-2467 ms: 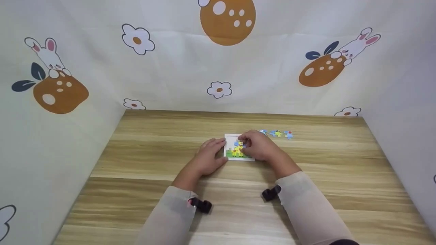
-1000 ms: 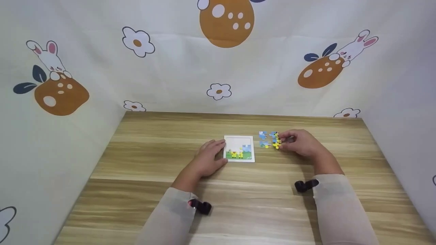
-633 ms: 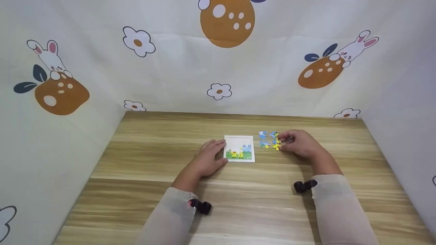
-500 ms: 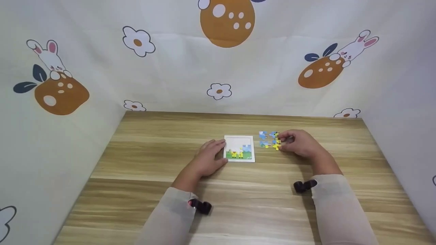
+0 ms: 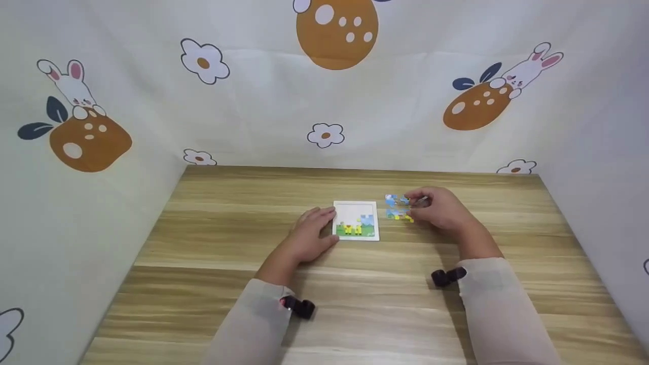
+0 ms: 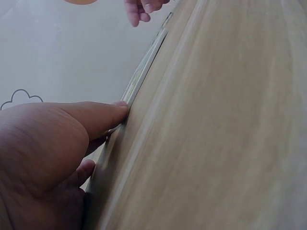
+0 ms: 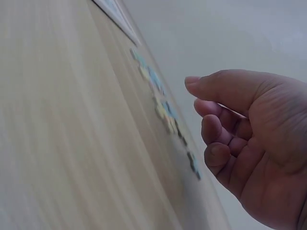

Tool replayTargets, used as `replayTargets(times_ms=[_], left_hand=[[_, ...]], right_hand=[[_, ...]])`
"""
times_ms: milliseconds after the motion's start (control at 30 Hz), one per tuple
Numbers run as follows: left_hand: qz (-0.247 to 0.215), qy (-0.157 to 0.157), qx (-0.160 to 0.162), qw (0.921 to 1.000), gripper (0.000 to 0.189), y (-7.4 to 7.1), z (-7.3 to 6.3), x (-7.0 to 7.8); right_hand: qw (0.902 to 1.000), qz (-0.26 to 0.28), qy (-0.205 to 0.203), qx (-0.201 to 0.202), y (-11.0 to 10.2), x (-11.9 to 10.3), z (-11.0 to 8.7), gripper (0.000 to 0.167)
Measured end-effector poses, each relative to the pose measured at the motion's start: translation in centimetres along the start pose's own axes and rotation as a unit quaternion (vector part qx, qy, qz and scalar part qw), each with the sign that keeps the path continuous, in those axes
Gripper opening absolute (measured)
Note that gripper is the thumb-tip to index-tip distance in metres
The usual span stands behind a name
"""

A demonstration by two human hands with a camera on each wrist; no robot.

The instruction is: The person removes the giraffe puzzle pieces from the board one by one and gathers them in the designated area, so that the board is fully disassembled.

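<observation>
A square white puzzle tray (image 5: 355, 207) lies on the table, its lower part filled with green, yellow and blue picture pieces (image 5: 357, 229). My left hand (image 5: 308, 235) rests against the tray's left side, fingers and thumb extended along its edge. In the left wrist view the thumb (image 6: 103, 117) touches the rim. Right of the tray lies a cluster of loose blue and yellow puzzle pieces (image 5: 393, 213). My right hand (image 5: 440, 209) hovers over their right side, partly covering them. In the right wrist view its fingers (image 7: 218, 155) are loosely curled above the pieces, with nothing visible between them and the thumb.
The wood-grain table (image 5: 355, 304) stretches around the tray and pieces. A pale curtain (image 5: 258, 101) printed with rabbits and flowers stands behind and along both sides. Small dark cameras (image 5: 299, 307) sit at both sleeve cuffs.
My right hand has gone from above the tray to the loose pieces, then shifted slightly left over them. Yellow pieces seen at the tray's middle are gone from there. The left hand stays.
</observation>
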State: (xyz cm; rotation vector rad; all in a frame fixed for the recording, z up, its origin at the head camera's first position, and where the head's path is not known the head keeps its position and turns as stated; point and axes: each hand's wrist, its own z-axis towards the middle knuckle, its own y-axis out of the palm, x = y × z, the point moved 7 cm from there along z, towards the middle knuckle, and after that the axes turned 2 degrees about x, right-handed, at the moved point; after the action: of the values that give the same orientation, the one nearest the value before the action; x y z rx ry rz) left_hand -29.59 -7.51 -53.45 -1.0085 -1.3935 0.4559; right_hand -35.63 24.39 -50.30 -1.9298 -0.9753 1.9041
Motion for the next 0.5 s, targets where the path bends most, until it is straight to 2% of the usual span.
replayTargets(times_ms=[200, 500], left_hand=[[-0.004, -0.015, -0.003, 0.9999, 0.068, -0.1, -0.1, -0.1], [-0.003, -0.011, -0.004, 0.9999, 0.068, 0.0, 0.0, 0.1]], right_hand=[[0.9995, 0.011, -0.005, -0.028, 1.9, -2.5, 0.6, 0.047], [0.9983, -0.021, -0.039, -0.038, 5.1, -5.8, 1.4, 0.049]])
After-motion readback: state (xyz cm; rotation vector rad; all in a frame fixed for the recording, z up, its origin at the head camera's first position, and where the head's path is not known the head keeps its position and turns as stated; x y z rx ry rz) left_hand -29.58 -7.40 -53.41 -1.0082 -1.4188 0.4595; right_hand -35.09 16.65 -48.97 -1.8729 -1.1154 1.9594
